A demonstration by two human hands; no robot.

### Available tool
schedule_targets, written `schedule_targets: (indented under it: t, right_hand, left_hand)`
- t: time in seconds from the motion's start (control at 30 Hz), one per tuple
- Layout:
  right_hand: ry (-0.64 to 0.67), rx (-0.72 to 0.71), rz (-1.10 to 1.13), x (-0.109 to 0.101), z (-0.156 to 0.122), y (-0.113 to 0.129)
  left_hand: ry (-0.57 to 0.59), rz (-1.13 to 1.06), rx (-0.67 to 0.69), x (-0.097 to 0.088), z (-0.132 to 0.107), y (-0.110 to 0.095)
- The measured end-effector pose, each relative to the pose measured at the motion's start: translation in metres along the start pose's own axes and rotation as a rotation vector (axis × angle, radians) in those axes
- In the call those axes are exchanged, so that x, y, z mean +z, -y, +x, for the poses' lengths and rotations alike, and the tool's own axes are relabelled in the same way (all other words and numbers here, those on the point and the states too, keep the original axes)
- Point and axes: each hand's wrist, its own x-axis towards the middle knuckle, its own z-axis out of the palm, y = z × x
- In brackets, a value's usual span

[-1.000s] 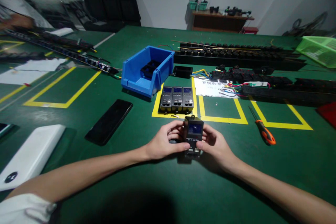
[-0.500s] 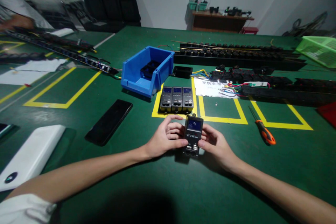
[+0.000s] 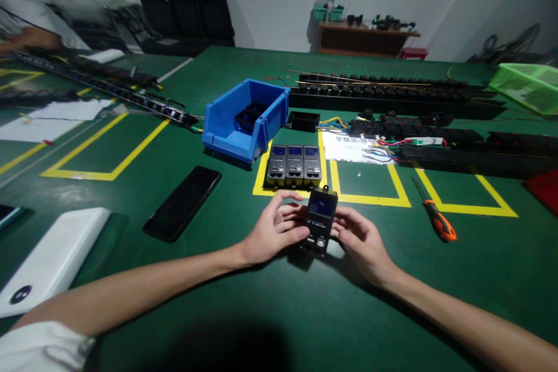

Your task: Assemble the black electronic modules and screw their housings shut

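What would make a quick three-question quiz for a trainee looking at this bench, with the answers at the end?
1. How many small modules sit side by side in the row near the blue bin?
2. True or false: the orange-handled screwdriver lies to the right of the right hand.
3. What does the left hand hold: A, a phone; B, a black module; C, the blue bin?

Key: 1, three; 2, true; 3, B.

My right thumb [image 3: 344, 236] no longer on the face of the black module [image 3: 321, 222], my right hand [image 3: 365, 244] looser beside it, the module now tipped, top leaning rightward, lower end swung toward my left hand [image 3: 271, 230].
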Motion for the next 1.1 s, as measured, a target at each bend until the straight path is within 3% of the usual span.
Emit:
schedule_targets:
  t: [0.2,0.37,0.5,0.7,0.97,1.1]
  right_hand:
    - [-0.060,-0.099,-0.094,0.000,-0.007,0.000]
    - [-0.005,-0.267,-0.412,0.003,-0.013,0.004]
    - [0.117,-0.424,-0.754,0.008,-0.016,0.008]
    - [0.361,-0.611,-1.068,0.014,-0.020,0.011]
    - [0.464,-0.707,-1.249,0.015,-0.022,0.005]
    - [0.469,-0.689,-1.230,0.015,-0.022,0.008]
  left_hand:
    - [-0.136,0.056,0.095,-0.002,0.005,0.002]
    - [-0.036,-0.038,0.026,-0.002,0.005,0.000]
    - [0.016,-0.140,0.006,-0.003,0.002,-0.002]
    - [0.055,0.138,0.037,-0.006,0.000,-0.007]
    - [0.187,0.093,0.081,-0.003,-0.004,-0.005]
    - [0.105,0.094,0.093,-0.004,-0.003,-0.005]
